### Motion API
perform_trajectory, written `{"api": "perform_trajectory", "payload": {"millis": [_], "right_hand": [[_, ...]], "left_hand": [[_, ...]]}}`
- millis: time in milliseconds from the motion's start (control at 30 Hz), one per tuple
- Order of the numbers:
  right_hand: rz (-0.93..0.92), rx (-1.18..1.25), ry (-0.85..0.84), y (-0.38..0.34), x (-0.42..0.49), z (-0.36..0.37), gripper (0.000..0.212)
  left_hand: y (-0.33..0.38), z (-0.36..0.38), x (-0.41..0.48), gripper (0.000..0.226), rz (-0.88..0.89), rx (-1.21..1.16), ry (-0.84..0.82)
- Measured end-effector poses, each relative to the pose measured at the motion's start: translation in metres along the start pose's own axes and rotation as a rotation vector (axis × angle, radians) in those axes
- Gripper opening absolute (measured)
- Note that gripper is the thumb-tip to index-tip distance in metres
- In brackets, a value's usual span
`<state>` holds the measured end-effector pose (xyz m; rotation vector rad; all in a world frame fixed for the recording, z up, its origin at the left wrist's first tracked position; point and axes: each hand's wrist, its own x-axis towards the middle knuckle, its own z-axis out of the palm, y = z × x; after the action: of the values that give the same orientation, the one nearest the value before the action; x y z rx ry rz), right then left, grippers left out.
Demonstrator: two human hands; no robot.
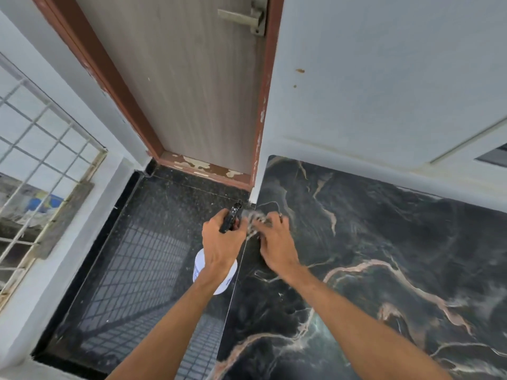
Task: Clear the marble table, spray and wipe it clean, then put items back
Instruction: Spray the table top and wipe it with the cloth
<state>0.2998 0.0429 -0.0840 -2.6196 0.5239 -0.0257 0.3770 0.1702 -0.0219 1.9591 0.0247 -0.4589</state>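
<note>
The dark marble table (384, 256) with pale veins fills the right half of the view. My left hand (222, 242) grips a spray bottle by its black trigger head (231, 219); the white bottle body (204, 266) hangs below my wrist, just left of the table's edge. My right hand (274, 239) presses a crumpled grey cloth (255, 219) onto the table's far left corner, right beside the nozzle. Most of the cloth is hidden under my fingers.
A wooden door (189, 86) in a brown frame stands ahead, with a metal latch (247, 19) at the top. Left of the table lies a glossy black floor (131, 270). A barred window (35, 160) is at the far left, a white wall (384, 91) behind the table.
</note>
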Motion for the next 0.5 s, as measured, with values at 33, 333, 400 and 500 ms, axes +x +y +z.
{"api": "perform_trajectory", "payload": {"millis": [33,333,400,500], "right_hand": [[-0.072,0.009,-0.039,-0.003,-0.019,0.006,0.058],[0.197,0.044,0.069,0.063,-0.014,-0.041,0.046],[0.089,-0.006,0.045,0.082,-0.029,-0.048,0.047],[0.183,0.088,0.136,0.135,-0.051,-0.066,0.045]], "left_hand": [[0.001,0.003,-0.004,0.023,-0.016,0.005,-0.007],[0.016,0.043,-0.046,0.023,0.064,0.040,-0.011],[0.023,0.063,-0.056,0.021,0.076,0.053,-0.020],[0.031,0.095,-0.067,0.020,0.087,0.054,-0.032]]}}
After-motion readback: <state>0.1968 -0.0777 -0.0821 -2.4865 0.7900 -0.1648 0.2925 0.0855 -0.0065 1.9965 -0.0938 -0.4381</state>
